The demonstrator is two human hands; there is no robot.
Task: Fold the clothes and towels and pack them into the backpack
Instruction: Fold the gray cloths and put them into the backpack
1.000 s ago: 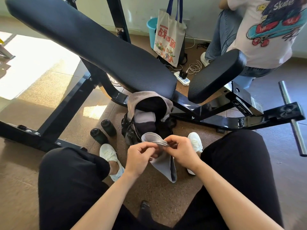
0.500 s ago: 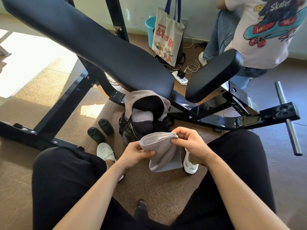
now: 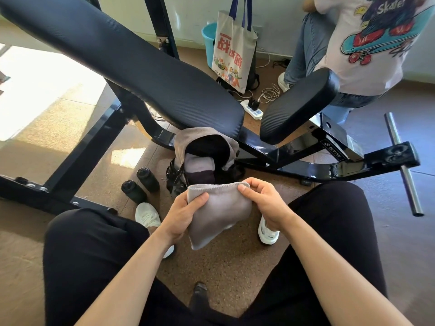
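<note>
1. A black padded weight bench [image 3: 141, 74] spans the far side.
2. An open grey-and-black fabric backpack [image 3: 179, 147] stands on the floor beneath it, with folded cloth inside.
3. A folded grey towel [image 3: 219, 208] hangs just nearer than the backpack.
4. The left hand [image 3: 183, 212] grips the towel's left edge, and the right hand [image 3: 263, 203] pinches its top right corner.

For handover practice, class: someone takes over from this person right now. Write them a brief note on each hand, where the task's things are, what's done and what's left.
Left hand: grips the grey towel at its left edge.
Right hand: pinches its top right corner.
Towel: folded, held in the air just before the open backpack, which stands on the floor under the weight bench.
Done: folded cloth already lies inside the backpack.
Left: put this towel in.
</note>
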